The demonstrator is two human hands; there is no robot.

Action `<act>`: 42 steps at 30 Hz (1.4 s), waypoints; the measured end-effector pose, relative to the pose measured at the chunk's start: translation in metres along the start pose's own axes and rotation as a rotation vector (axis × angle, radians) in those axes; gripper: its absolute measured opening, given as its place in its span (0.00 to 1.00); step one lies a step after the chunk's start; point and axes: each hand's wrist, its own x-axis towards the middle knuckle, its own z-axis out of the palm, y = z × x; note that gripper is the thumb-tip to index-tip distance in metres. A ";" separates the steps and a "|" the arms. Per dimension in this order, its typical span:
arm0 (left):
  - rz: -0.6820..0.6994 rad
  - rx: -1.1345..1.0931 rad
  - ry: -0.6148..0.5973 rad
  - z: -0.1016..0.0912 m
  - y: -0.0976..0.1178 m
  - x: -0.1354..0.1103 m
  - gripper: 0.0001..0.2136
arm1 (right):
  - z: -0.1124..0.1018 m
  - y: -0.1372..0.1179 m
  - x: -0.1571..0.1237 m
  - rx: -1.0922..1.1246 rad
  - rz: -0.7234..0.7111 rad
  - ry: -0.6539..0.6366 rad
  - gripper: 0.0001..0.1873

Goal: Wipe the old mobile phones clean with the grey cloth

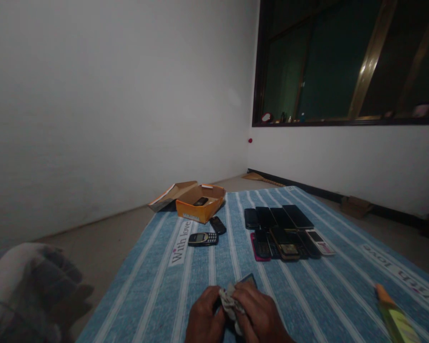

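My left hand [204, 317] and my right hand [259, 314] are close together low in the view, over a blue striped cloth [307, 295]. Both are closed around a crumpled white rag [229, 301] and a small dark phone [248, 280] whose top edge sticks out above my right fingers. The rag lies between the two hands and against the phone. Most of the phone is hidden by my fingers.
Several dark phones [284, 231] lie in rows ahead on the right. A keypad phone [203, 238] and another [218, 225] lie near an open orange box [200, 202] holding one phone. A yellow-green bottle [395, 317] lies right. Bundled fabric [28, 286] sits left.
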 end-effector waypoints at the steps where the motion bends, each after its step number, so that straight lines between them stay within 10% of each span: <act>1: 0.001 0.029 0.012 0.001 -0.003 0.000 0.08 | -0.001 0.000 0.001 0.004 -0.001 -0.008 0.15; 9: 0.191 0.233 0.324 -0.005 -0.025 0.003 0.12 | -0.004 0.013 -0.006 0.077 0.185 -0.023 0.13; 13: 0.188 -0.011 0.071 0.006 -0.007 -0.003 0.10 | -0.001 0.016 -0.011 0.156 0.357 -0.009 0.12; 21: -0.172 -0.461 0.063 0.036 0.014 -0.017 0.27 | 0.011 0.007 -0.013 0.381 0.717 0.060 0.16; 31: -0.274 -0.537 0.189 0.023 0.031 -0.012 0.23 | 0.013 0.002 -0.008 0.348 0.542 -0.021 0.19; 42: -0.243 -0.453 0.065 0.006 0.018 -0.003 0.12 | -0.005 -0.002 0.000 0.261 0.413 -0.211 0.13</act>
